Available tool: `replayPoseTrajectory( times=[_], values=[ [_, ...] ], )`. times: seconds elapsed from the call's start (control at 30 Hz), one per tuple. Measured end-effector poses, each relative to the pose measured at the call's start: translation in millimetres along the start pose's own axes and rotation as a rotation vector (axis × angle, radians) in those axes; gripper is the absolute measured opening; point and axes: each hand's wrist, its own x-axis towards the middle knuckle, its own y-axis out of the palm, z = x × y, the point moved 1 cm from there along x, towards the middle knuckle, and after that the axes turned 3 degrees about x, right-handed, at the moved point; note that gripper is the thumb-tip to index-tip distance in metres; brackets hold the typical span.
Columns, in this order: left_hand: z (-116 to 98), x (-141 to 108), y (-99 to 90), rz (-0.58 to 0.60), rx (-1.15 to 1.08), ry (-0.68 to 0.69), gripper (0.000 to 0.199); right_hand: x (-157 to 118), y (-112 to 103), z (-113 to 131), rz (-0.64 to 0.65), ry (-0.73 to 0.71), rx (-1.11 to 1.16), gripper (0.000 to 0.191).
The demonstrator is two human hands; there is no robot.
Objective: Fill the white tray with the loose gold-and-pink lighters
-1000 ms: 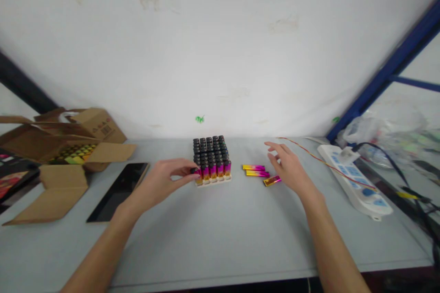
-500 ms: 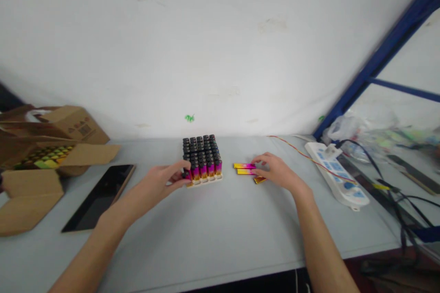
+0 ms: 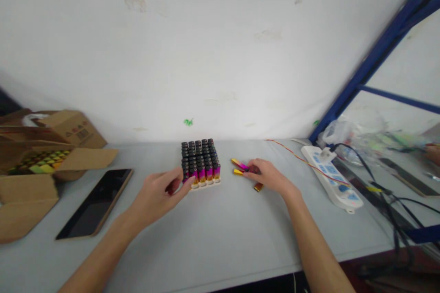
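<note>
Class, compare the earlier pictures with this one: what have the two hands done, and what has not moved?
The right hand came down onto the loose lighters and closed its fingers on them, tilting one. The left hand slipped slightly back from the tray of lighters, fingertips near its front corner. The tray, phone, box and power strip stayed put.

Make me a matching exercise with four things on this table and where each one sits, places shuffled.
Things:
1. phone
2. power strip
3. tray of lighters
4. cardboard box

Places:
A. far left, flaps open
B. at the left hand's fingertips
C. right side, near the blue frame
D. lying flat between box and tray

Pairs: 1-D, 2-C, 3-B, 4-A
</note>
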Motion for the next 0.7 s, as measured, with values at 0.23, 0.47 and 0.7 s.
replayPoseTrajectory(
  times=[0.23,0.47,0.7],
  values=[
    [3,-5,12.0,0.041,-0.094,-0.022,0.036,1,-1,2,-0.036,-0.026,-0.053,0.034],
    [-9,-6,6.7,-0.041,-0.158,-0.091,0.038,3,-7,4,-0.327,0.026,-0.112,0.038],
    [-22,-7,15.9,0.128,-0.389,-0.213,0.044,-4,-14,34,-0.229,-0.052,0.444,0.045]
  ],
)
